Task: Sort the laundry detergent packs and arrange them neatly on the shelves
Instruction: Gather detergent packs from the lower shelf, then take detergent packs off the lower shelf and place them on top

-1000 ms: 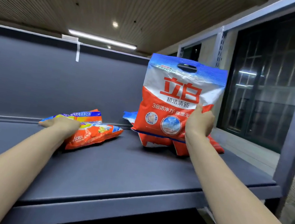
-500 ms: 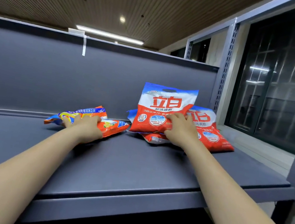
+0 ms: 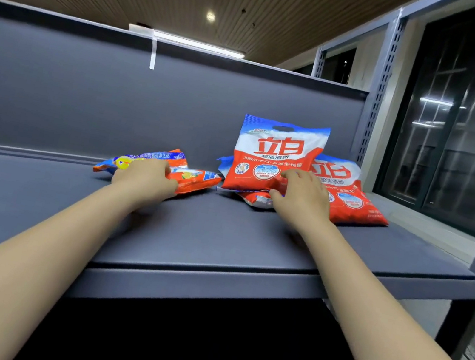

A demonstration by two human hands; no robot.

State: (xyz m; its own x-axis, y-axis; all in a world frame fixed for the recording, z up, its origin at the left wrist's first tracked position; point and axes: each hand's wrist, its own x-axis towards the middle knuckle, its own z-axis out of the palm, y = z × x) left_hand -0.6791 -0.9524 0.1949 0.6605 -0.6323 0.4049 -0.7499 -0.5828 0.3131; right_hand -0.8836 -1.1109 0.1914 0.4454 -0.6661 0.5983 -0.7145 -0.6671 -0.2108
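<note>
On the grey shelf (image 3: pixel 220 239), two orange detergent packs (image 3: pixel 195 179) lie flat at the middle left. My left hand (image 3: pixel 143 178) lies over them, fingers curved around the front pack. A red-and-white detergent pack (image 3: pixel 272 154) leans upright on a pile of similar red packs (image 3: pixel 352 199) at the right. My right hand (image 3: pixel 302 198) holds the leaning pack's lower right corner, fingers on its front and thumb at its bottom edge. Another red pack (image 3: pixel 255 198) lies partly hidden beneath it.
The shelf's grey back panel (image 3: pixel 86 98) stands right behind the packs. A perforated upright post (image 3: pixel 378 93) bounds the shelf at the right, with dark windows (image 3: pixel 465 123) beyond. The shelf's front edge (image 3: pixel 211 291) runs under my forearms.
My right hand brought the red pack down from mid-air onto the pile of red packs, where it now leans upright. My left hand stayed on the orange packs.
</note>
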